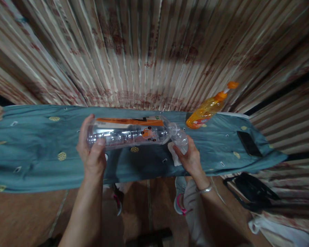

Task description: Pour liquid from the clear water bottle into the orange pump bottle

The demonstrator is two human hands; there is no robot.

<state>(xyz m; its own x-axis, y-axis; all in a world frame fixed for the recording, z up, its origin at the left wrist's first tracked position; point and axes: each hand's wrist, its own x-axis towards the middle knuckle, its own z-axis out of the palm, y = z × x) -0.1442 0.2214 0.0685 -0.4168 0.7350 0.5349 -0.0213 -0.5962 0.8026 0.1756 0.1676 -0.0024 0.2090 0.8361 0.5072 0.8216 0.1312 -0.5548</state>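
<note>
A clear plastic bottle with an orange and white label lies sideways in the air above the blue-grey cloth-covered table. My left hand is wrapped round its base end. My right hand grips its neck end, fingers closed, with a white cloth or tissue pressed under the fingers against the neck. The bottle looks empty.
An orange liquid bottle with an orange nozzle stands tilted-looking at the table's back right. A black phone lies flat at the right end. A patterned curtain hangs behind. A black bag sits on the floor right; my shoes show below.
</note>
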